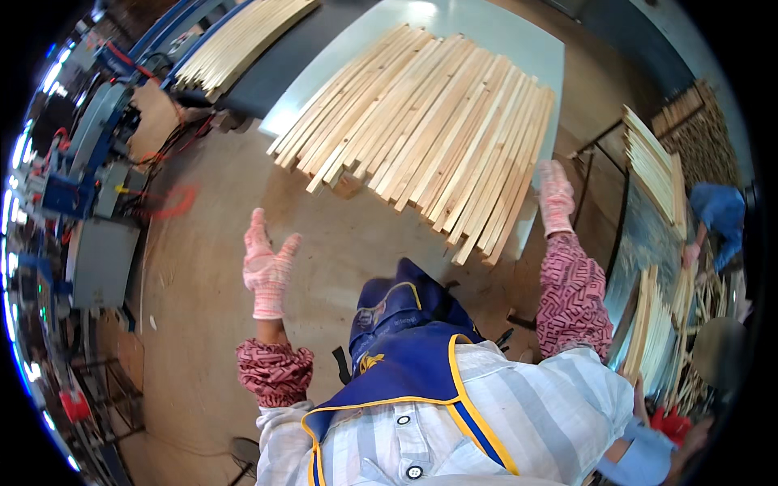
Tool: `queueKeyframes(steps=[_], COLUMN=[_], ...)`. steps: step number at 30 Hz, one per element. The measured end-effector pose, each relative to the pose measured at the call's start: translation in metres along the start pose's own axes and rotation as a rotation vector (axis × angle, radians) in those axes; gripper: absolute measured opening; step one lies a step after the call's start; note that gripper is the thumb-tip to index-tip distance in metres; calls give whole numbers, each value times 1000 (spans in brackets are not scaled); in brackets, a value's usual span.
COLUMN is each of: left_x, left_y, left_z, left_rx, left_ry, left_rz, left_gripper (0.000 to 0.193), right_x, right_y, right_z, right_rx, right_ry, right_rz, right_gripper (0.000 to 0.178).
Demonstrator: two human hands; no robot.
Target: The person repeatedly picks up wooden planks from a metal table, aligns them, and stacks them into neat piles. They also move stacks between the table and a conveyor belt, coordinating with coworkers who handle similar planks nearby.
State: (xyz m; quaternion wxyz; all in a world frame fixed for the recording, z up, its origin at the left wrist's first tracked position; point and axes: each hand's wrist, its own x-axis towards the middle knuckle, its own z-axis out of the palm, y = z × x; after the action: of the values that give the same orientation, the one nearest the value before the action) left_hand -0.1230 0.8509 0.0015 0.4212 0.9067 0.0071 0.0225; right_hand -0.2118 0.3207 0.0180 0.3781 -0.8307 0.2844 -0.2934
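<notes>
In front of me a broad layer of pale wooden strips lies side by side on a light, smooth tabletop, their near ends uneven and jutting past its edge. My left hand, in a pink-and-white knit glove, is held out over the floor to the left of the strips, thumb and fingers apart, with nothing in it. Close to the right edge of the layer is my right hand, gloved alike, its fingers stretched out; whether it touches the outermost strip I cannot tell. Patterned red sleeve covers are on both forearms.
Blue machinery with cables stands along the left. Another stack of strips lies on a dark surface at the far left. To the right, a metal table carries more strips, and a person in blue is beside it.
</notes>
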Motion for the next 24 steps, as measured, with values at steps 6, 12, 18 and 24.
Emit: queueKeyframes(steps=[6,12,18,24], left_x=[87,172,203,230], left_y=[2,29,48,40], left_z=[-10,18,33,33], left_rx=[313,444,465,319], left_ry=[-118,-342,-515,-429], left_rz=[131,423,635,772], left_gripper=[94,105,107,100], right_x=[-36,-22,-11,12], right_y=[-37,-41,-22,-48], right_z=[30,30,35,61], right_rx=[-545,-585,-728,-572], right_ry=[-183,-170,-148,31], right_rz=[426,472,347,561], right_gripper=[74,77,69,55])
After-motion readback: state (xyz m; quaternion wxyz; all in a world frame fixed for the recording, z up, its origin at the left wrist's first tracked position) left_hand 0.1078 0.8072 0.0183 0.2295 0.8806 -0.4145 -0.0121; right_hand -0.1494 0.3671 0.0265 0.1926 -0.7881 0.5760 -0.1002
